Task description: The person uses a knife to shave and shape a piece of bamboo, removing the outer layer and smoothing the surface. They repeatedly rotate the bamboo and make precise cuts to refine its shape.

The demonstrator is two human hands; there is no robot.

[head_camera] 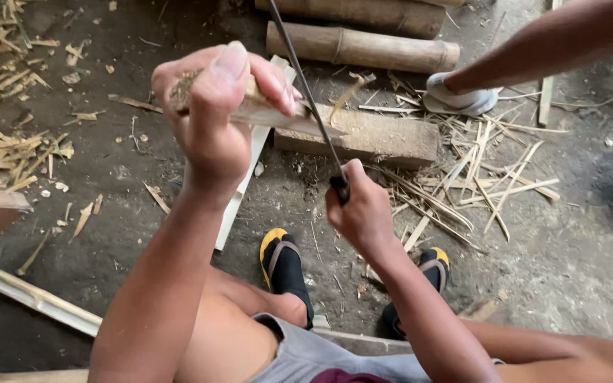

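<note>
Head view shows our left hand point(214, 117) clenched around a bamboo strip point(278, 113) whose long axis runs rightward over the wooden block point(363, 138), while our right hand point(360, 209), lower and nearer us, grips a thin blade point(306, 92) slanting up across it.

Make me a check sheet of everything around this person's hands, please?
Surface: dirt floor, dusty.
Job's things: left hand grips a bamboo strip; right hand grips a long knife whose blade crosses the strip.
Clutter: shavings, thin splinters.
Grippers: both hands closed.
Cables: nothing seen.
Surroundings: wooden block, bamboo poles, another person's foot, own sandalled feet.
</note>
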